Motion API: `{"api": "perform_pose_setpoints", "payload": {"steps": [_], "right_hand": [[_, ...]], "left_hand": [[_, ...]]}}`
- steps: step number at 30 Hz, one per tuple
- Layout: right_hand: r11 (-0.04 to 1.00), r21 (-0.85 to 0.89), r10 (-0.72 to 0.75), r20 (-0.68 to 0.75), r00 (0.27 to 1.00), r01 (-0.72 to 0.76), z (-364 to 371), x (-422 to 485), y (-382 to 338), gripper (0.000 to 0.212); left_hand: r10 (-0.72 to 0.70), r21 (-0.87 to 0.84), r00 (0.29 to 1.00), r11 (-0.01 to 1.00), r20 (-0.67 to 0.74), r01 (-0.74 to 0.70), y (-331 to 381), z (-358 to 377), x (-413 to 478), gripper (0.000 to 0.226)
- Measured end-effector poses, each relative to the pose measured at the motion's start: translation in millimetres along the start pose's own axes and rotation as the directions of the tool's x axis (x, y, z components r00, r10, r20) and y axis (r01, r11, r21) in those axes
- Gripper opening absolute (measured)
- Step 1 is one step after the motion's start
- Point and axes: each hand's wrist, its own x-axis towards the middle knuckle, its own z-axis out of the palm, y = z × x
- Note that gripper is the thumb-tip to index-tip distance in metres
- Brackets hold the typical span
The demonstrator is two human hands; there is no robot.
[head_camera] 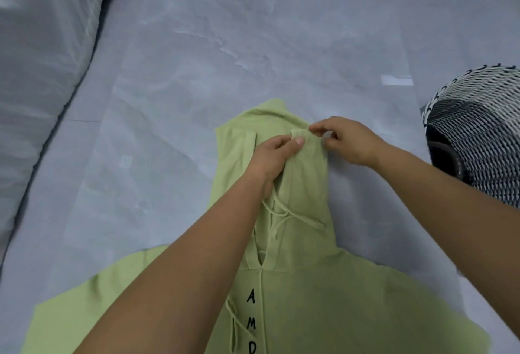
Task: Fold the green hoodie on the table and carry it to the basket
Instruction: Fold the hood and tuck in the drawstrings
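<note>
The light green hoodie (304,291) lies spread face up on the grey marble-pattern table (253,44), hood pointing away from me, with black letters running down its front and loose drawstrings near the neck. My left hand (274,156) pinches the hood's fabric near its top edge. Just to the right, my right hand (346,139) pinches the same edge of the hood at its right corner. Both forearms reach over the hoodie's body. The black-and-white woven basket (478,128) stands at the right edge, partly cut off.
A grey cushioned surface (42,58), like a sofa or bed, runs along the left side beyond the table's edge. Bare table stretches beyond the hood towards the far end.
</note>
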Motion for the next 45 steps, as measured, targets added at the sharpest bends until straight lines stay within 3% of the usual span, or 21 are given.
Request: {"api": "perform_pose_setpoints", "payload": {"steps": [2, 4, 6, 9, 11, 13, 15, 16, 17, 19, 20, 21, 23, 25, 28, 30, 32, 34, 37, 42, 45], "right_hand": [[0.997, -0.070, 0.043, 0.084, 0.996, -0.037, -7, 13, 4, 0.025], [0.995, -0.046, 0.089, 0.062, 0.994, -0.087, -10, 21, 3, 0.015], [0.988, -0.072, 0.133, -0.055, 0.990, -0.137, -7, 25, -1, 0.012], [0.944, -0.263, 0.130, -0.256, 0.958, -0.198, 5, 22, -9, 0.020], [0.958, -0.198, 0.114, -0.395, 0.912, -0.205, 15, 13, -13, 0.026], [0.992, -0.063, 0.065, -0.506, 0.860, -0.112, 28, 3, -15, 0.025], [0.989, -0.147, -0.099, -0.501, 0.860, 0.028, 43, -8, -15, 0.030], [0.970, -0.231, -0.183, -0.467, 0.865, 0.080, 52, -12, -13, 0.034], [0.944, -0.306, -0.247, -0.422, 0.872, 0.120, 62, -16, -10, 0.036], [0.895, -0.414, -0.311, -0.317, 0.896, 0.165, 77, -20, -3, 0.041], [0.875, -0.452, -0.319, -0.268, 0.909, 0.173, 83, -20, 1, 0.045], [0.861, -0.473, -0.322, -0.224, 0.920, 0.187, 87, -20, 5, 0.049], [0.883, -0.419, -0.327, -0.218, 0.920, 0.214, 84, -17, 9, 0.051], [0.971, -0.152, -0.226, -0.321, 0.920, 0.186, 65, -7, 2, 0.051], [0.987, 0.160, 0.067, -0.460, 0.886, 0.009, 33, 31, -12, 0.044], [0.955, 0.251, 0.244, -0.353, 0.903, -0.159, 20, 63, -24, 0.039], [0.921, 0.236, 0.356, -0.182, 0.916, -0.311, 16, 85, -37, 0.045], [0.912, 0.219, 0.371, -0.085, 0.925, -0.346, 18, 101, -42, 0.038], [0.924, 0.283, 0.290, -0.079, 0.954, -0.258, 18, 115, -43, 0.024], [0.982, 0.139, 0.163, -0.259, 0.952, -0.131, 18, 123, -29, 0.024], [0.985, 0.142, 0.140, -0.320, 0.937, -0.099, 27, 121, -29, 0.025]], "left_hand": [[-0.003, 0.018, 0.998, 1.000, -0.061, 0.004, -2, 2, 3, 0.016], [-0.018, 0.014, 0.991, 1.000, -0.129, 0.020, -5, 3, 9, 0.013], [-0.033, 0.028, 0.977, 0.999, -0.212, 0.040, -6, 4, 15, 0.015], [-0.032, 0.120, 0.963, 0.990, -0.268, 0.067, -5, 6, 23, 0.006], [-0.018, 0.165, 0.957, 0.984, -0.289, 0.068, -4, 10, 25, 0.014], [0.023, 0.196, 0.953, 0.980, -0.303, 0.038, -1, 10, 20, 0.017], [0.175, 0.321, 0.942, 0.944, -0.285, -0.078, 2, 8, 11, 0.022], [0.321, 0.468, 0.911, 0.866, -0.258, -0.173, 0, 6, 4, 0.027], [0.497, 0.651, 0.846, 0.710, -0.194, -0.268, -4, 2, -2, 0.032], [0.704, 0.913, 0.706, 0.236, 0.075, -0.332, -26, -12, -6, 0.038], [0.684, 0.946, 0.699, 0.042, 0.207, -0.321, -38, -20, -4, 0.042], [0.623, 0.947, 0.726, -0.078, 0.291, -0.313, -50, -28, -3, 0.048], [0.526, 0.929, 0.767, -0.166, 0.366, -0.330, -67, -41, -1, 0.056], [0.517, 0.921, 0.763, -0.197, 0.388, -0.335, -71, -45, 0, 0.056], [0.530, 0.916, 0.748, -0.201, 0.400, -0.347, -71, -43, -2, 0.056], [0.537, 0.914, 0.741, -0.198, 0.403, -0.354, -70, -43, -3, 0.055], [0.555, 0.921, 0.736, -0.186, 0.387, -0.343, -70, -43, -3, 0.054], [0.571, 0.924, 0.729, -0.178, 0.378, -0.340, -69, -44, -2, 0.054], [0.590, 0.924, 0.716, -0.169, 0.373, -0.342, -70, -45, 0, 0.053], [0.599, 0.926, 0.711, -0.164, 0.368, -0.341, -70, -46, 0, 0.054], [0.588, 0.921, 0.715, -0.161, 0.379, -0.355, -71, -47, 1, 0.054]]}}
